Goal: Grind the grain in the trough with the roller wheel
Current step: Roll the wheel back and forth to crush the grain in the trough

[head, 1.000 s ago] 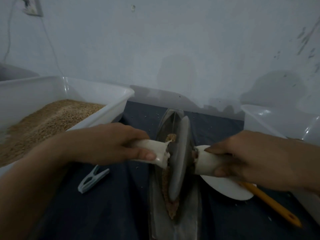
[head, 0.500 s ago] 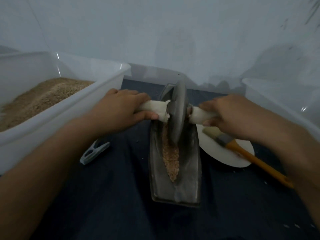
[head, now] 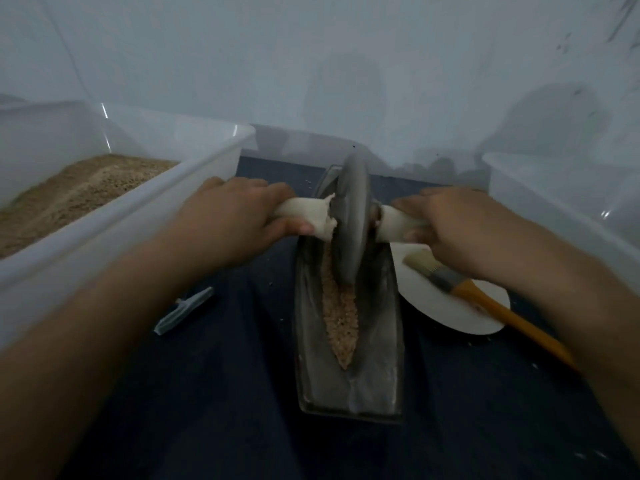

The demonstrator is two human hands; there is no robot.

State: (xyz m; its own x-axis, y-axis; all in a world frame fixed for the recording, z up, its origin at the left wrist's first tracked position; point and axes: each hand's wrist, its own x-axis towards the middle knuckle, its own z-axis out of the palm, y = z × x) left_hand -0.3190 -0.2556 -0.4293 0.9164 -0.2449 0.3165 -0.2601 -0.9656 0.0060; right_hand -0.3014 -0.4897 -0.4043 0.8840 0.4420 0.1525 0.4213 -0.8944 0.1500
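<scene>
Roller wheel hides trough's far end.

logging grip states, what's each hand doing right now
Left hand: closed, gripping the left white handle of the roller wheel.
Right hand: closed, gripping the wheel's right white handle.

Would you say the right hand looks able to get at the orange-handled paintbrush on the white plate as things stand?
Probably yes, once freed. The right hand grips the roller wheel's pale handle, right above the orange-handled paintbrush lying uncovered on the white plate; nothing stands between them.
</scene>
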